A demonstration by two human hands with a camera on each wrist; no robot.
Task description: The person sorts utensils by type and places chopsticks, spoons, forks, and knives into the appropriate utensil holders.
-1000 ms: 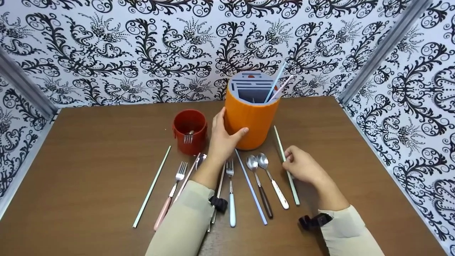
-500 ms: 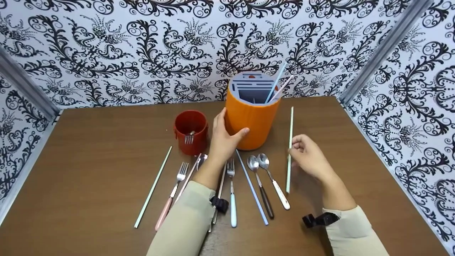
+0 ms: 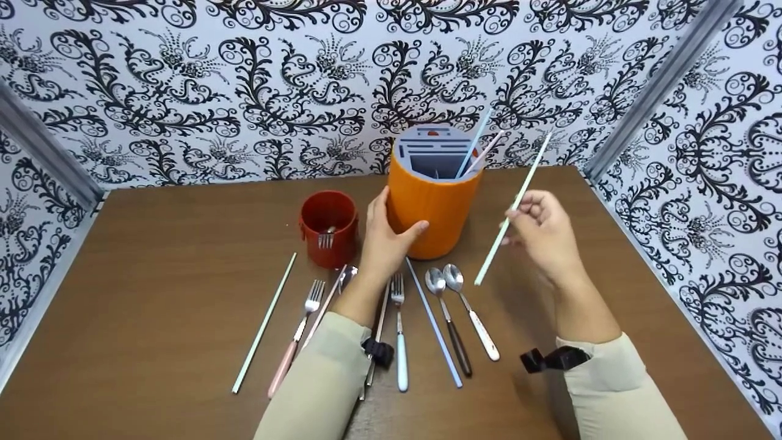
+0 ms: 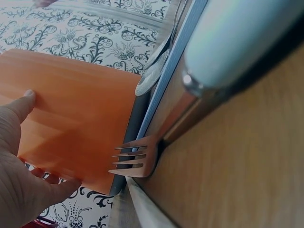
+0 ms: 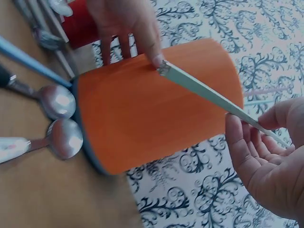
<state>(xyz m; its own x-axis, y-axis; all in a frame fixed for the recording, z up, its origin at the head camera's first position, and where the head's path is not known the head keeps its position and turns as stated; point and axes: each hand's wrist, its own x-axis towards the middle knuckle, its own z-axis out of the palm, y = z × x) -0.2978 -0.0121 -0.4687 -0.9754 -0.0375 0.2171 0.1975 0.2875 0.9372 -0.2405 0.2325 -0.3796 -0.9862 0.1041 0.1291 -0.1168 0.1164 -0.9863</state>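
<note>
My right hand [image 3: 550, 241] pinches a pale green chopstick [image 3: 530, 174] between thumb and fingers, slanted in the air to the right of the orange cutlery holder [image 3: 437, 214]. In the right wrist view the chopstick [image 5: 199, 89] crosses in front of the holder, its square end toward my left hand. My left hand [image 3: 386, 244] rests against the holder's left and front side, thumb and fingers spread and fairly straight on its wall. A light blue chopstick [image 3: 475, 142] and a pinkish one [image 3: 487, 150] stick up from the holder's grey slotted top.
A red cup [image 3: 330, 253] with a fork and other cutlery inside stands left of the holder. On the table [image 3: 153, 293] lie a pale green chopstick [image 3: 264, 324], a blue one [image 3: 435, 327], two spoons [image 3: 453, 278], and forks [image 3: 399, 342]. Patterned walls enclose the back and sides.
My right hand has lifted the pale green chopstick off the table, moving it up and away and tilting its far end to the right. My left hand has stayed on the holder.
</note>
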